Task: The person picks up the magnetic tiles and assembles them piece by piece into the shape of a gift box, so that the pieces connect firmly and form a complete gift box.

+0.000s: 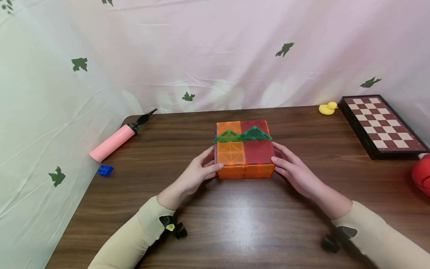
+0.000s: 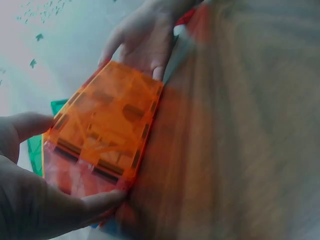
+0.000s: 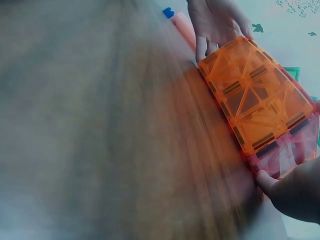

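A low box of translucent magnetic tiles [image 1: 231, 153] sits on the table in the head view, orange on its left top and front, red on its right top. Two green triangular tiles [image 1: 254, 133] stand side by side across its top. My left hand [image 1: 198, 170] grips the left side, thumb at the near front corner and fingers along the wall. On the opposite side my right hand [image 1: 295, 172] holds the box the same way, its thumb near the front right corner. Both wrist views show the orange front wall [image 2: 107, 120] between the hands.
At the left lie a pink hand pump [image 1: 114, 142] with a black nozzle and a blue toy brick [image 1: 105, 170]. A yellow rubber duck [image 1: 327, 108] and a checkered board [image 1: 383, 125] are at the back right. A red object [image 1: 422, 173] shows at the right edge.
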Demonstrator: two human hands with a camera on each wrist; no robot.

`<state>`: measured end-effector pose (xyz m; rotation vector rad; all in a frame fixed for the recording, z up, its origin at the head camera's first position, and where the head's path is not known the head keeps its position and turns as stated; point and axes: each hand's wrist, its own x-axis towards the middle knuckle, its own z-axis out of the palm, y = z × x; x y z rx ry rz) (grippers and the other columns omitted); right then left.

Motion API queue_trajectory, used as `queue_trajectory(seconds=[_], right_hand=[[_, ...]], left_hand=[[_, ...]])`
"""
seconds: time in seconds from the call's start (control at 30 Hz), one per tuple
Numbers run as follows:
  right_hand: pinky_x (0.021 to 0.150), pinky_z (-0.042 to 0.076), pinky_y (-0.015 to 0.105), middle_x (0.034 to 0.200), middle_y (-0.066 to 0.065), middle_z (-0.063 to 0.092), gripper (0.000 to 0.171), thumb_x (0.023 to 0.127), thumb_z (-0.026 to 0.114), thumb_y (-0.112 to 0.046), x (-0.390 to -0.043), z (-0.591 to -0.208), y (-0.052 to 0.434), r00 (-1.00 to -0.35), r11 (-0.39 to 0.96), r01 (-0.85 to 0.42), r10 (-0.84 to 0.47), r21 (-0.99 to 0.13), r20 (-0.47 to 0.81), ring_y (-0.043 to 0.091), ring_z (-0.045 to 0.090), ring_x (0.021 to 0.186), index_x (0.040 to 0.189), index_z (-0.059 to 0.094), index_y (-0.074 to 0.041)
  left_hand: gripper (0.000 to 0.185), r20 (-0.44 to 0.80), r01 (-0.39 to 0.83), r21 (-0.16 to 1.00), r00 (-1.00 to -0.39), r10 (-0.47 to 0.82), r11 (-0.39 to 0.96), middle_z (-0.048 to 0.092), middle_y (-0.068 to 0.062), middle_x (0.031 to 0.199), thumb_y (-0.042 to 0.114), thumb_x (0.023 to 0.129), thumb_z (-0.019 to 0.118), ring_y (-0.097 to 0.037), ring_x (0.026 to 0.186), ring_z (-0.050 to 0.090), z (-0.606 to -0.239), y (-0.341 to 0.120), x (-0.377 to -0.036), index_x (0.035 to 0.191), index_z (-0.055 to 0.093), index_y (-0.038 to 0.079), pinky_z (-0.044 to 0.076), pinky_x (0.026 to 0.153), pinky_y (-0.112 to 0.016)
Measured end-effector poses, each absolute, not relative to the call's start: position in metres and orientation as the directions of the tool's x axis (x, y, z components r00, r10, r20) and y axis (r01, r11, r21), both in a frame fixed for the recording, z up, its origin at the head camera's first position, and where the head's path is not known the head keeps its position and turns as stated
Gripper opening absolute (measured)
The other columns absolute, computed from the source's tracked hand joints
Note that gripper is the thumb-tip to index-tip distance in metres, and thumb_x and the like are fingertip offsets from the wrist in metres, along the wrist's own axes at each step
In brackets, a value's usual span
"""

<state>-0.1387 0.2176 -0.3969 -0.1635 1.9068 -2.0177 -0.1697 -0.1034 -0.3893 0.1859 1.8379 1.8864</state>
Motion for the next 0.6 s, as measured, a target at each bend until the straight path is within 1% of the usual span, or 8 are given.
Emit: queue_trajectory(seconds=[0.17,0.4,0.5,0.6], right_hand=[[0.101,0.045,0.02,0.164,0.015,0.017,0.068,0.109,0.048,-0.031,-0.153,-0.397,0.215,-0.93,-0.039,0.191,-0.328,-0.981,-0.168,0.025,0.036,0.138,0.165,0.013,-0.014],[0.103,0.043,0.02,0.165,0.014,0.015,0.069,0.11,0.047,-0.033,-0.17,-0.397,0.215,-0.931,-0.045,0.188,-0.326,-0.981,-0.164,0.026,0.033,0.14,0.165,0.011,-0.015],[0.103,0.043,0.021,0.164,0.014,0.016,0.069,0.109,0.047,-0.033,-0.173,-0.397,0.216,-0.932,-0.055,0.187,-0.325,-0.981,-0.16,0.026,0.033,0.14,0.165,0.011,-0.015],[0.102,0.044,0.021,0.164,0.015,0.016,0.067,0.11,0.046,-0.031,-0.174,-0.398,0.218,-0.932,-0.069,0.18,-0.332,-0.981,-0.148,0.024,0.036,0.138,0.165,0.012,-0.014]], left_hand=[[0.077,-0.242,-0.244,0.968,-0.854,0.461,0.055,0.028,-0.016,0.164,0.01,0.101,0.063,-0.033,0.141,0.043,-0.389,-0.106,-0.188,0.164,0.018,0.009,0.045,0.105,-0.051],[0.076,-0.234,-0.236,0.97,-0.85,0.471,0.055,0.027,-0.014,0.164,0.013,0.102,0.062,-0.032,0.14,0.044,-0.391,-0.106,-0.209,0.164,0.019,0.009,0.045,0.106,-0.052],[0.076,-0.234,-0.229,0.971,-0.849,0.474,0.069,0.028,-0.014,0.164,0.013,0.102,0.063,-0.032,0.14,0.044,-0.39,-0.106,-0.213,0.164,0.019,0.01,0.045,0.105,-0.051],[0.077,-0.247,-0.236,0.968,-0.842,0.48,0.084,0.029,-0.012,0.164,0.015,0.101,0.064,-0.031,0.14,0.044,-0.389,-0.107,-0.216,0.164,0.019,0.01,0.046,0.105,-0.049]])
